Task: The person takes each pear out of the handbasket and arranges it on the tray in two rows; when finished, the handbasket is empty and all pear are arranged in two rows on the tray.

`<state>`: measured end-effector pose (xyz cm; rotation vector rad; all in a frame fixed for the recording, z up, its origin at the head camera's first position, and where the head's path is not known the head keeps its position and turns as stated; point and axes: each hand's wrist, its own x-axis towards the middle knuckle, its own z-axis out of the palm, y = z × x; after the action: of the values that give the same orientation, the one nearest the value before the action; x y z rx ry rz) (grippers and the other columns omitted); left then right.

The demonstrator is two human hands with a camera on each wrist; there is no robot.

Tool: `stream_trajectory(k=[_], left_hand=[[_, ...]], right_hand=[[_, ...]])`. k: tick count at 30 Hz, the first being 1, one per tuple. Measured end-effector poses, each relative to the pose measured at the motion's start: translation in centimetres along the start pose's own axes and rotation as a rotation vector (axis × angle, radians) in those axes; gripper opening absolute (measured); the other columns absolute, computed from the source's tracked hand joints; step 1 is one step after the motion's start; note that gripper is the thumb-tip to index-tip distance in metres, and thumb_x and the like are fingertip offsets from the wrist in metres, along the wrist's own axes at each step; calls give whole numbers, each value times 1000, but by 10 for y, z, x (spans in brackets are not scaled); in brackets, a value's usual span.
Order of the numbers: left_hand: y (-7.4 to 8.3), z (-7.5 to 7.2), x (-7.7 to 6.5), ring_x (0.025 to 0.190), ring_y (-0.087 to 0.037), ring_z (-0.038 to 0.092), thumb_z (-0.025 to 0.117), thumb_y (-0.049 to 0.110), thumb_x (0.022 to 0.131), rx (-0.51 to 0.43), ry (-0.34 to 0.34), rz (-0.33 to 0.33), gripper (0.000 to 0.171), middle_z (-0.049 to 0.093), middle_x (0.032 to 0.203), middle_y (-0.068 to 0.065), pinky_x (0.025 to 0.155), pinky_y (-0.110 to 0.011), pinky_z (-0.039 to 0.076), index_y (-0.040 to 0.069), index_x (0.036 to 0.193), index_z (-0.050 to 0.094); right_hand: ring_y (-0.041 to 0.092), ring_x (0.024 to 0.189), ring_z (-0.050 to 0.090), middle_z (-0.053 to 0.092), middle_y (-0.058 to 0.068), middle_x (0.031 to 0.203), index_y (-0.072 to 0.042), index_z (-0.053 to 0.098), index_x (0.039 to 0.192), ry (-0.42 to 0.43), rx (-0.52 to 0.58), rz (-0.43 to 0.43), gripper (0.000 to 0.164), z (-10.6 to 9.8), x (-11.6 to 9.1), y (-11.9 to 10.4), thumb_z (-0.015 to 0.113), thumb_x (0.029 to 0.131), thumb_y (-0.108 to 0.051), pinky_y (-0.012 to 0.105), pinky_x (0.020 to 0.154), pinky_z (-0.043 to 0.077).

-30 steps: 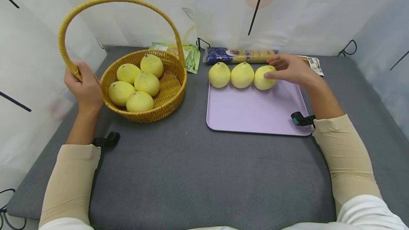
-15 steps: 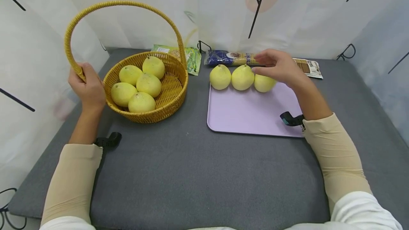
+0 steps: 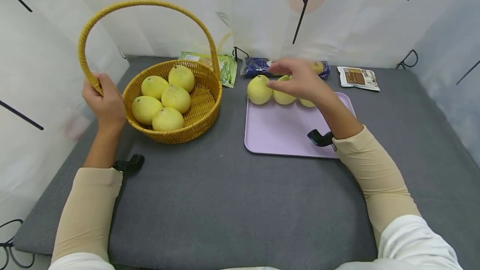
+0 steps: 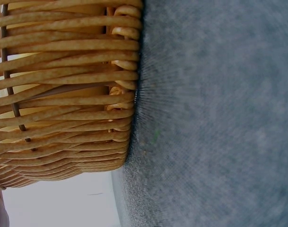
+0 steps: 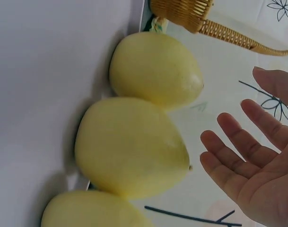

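My left hand grips the handle of a yellow wicker basket at its left side. Inside the basket lie several pale yellow pomelos. Three more stand in a row along the back of a lilac tray: a left pomelo, a middle pomelo and a right pomelo. My right hand hovers above the row with fingers spread and holds nothing. In the right wrist view its palm and fingers are apart from the fruit. The head view shows it partly covering the middle and right pomelos.
Behind the tray lies a blue and yellow pasta packet. A green packet is behind the basket, and a brown and white pouch sits at the back right. A patterned white curtain borders the grey table.
My right hand has let go of the right pomelo and moved left over the row. The left hand still grips the basket handle.
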<state>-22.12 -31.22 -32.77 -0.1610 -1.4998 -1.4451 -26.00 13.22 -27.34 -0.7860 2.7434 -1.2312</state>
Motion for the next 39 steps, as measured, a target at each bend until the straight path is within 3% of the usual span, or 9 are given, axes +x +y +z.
stream_trajectory(k=[12,19,23,30,39], left_hand=[[0,1,-2,39,-8,29,50,3,101,6,-4,-1,34,33,51,-2,42,-15,27,5,69,41],[-1,2,-2,40,-8,30,50,2,101,-15,-4,-6,33,33,52,-2,42,-15,28,6,69,42],[-1,1,-1,40,-8,30,50,2,101,-16,-2,-11,33,33,52,-2,42,-15,27,8,69,42],[1,3,-2,40,-8,30,49,4,102,17,-13,-9,33,34,52,-2,42,-15,28,10,70,43],[0,2,-2,40,-8,30,50,3,101,22,-6,-8,32,34,53,-2,42,-15,28,11,71,44]], right_hand=[[19,119,58,66,4,122,-8,66,123,-146,-111,-150,36,45,26,-41,74,92,-25,37,102,43],[20,110,61,69,5,116,-8,73,112,-207,-143,-361,20,90,42,-68,70,94,-17,34,96,45],[19,111,59,67,5,116,-8,75,110,-244,-127,-439,18,113,49,-84,70,95,-16,31,95,44],[19,107,60,65,4,118,-8,73,117,-314,-33,-494,23,149,57,-98,69,96,-16,27,94,46],[12,115,51,59,2,126,-14,65,131,-371,-70,-494,39,173,61,-108,72,95,-23,24,92,41]])
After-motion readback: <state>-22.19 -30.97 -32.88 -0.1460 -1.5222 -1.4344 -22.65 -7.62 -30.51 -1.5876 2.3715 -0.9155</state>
